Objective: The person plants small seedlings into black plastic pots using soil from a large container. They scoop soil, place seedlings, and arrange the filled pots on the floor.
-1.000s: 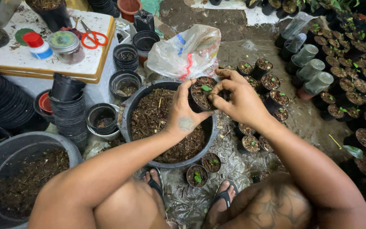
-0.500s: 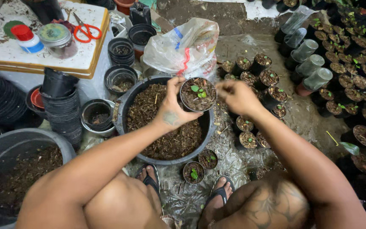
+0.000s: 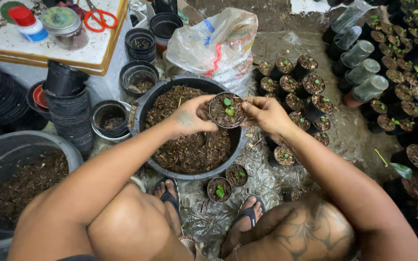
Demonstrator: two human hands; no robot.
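- Both hands hold one small round black plastic pot with soil and a green seedling (image 3: 227, 110): the left hand (image 3: 192, 117) wraps its left rim, fingers closed on it; the right hand (image 3: 267, 113) pinches the right rim.
- This pot hangs over the far right edge of the big round black tub of brown soil mix (image 3: 143, 108).
- Just right of the tub, many filled small black pots (image 3: 310, 82) stand close together, with little free ground between.
- Behind the tub, a crumpled clear plastic bag (image 3: 216, 43) leans at its rim.
- Near the feet, two seedling pots (image 3: 218, 189) stand just beside the tub's near edge.
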